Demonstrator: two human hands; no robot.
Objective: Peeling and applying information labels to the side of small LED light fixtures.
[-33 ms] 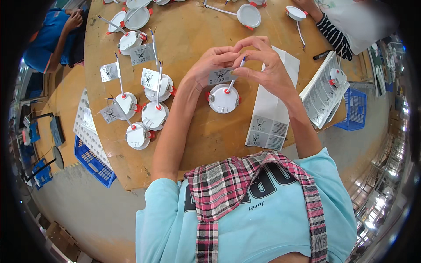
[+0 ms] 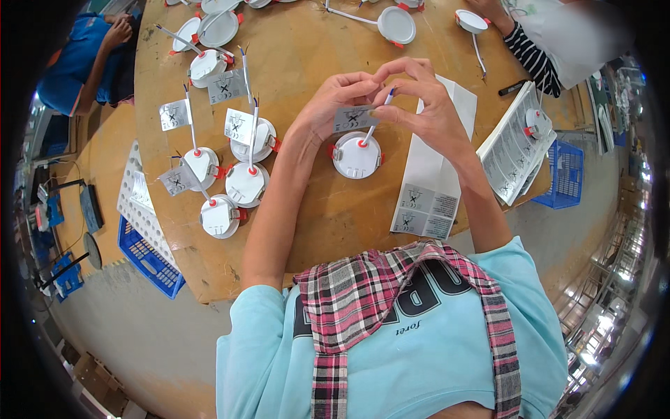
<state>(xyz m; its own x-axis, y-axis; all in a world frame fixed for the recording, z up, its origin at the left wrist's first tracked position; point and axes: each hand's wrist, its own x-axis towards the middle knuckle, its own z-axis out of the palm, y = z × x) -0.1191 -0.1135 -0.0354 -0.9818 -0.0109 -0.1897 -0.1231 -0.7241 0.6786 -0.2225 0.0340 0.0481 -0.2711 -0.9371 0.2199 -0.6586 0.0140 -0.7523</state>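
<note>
A round white downlight [image 2: 356, 156] with red clip ends lies back up on the table in front of me, its white cable [image 2: 368, 133] standing up. A silver printed label [image 2: 354, 119] sits against that cable like a flag. My left hand [image 2: 333, 105] has its fingers closed on the label's upper edge. My right hand [image 2: 427, 108] curls round the cable's top, thumb and fingers pinching at the label's edge beside it. The fingertips of both hands meet there, and the exact contact is partly hidden. Blue wire shows at the cable's end.
Several labelled downlights [image 2: 246, 184] stand to my left. A label sheet [image 2: 431, 188] lies by my right forearm, with a stack of sheets [image 2: 513, 150] and a black marker [image 2: 512, 88] farther right. Blue baskets [image 2: 562, 174] flank the wooden table. A co-worker's striped sleeve [image 2: 534, 59] reaches in.
</note>
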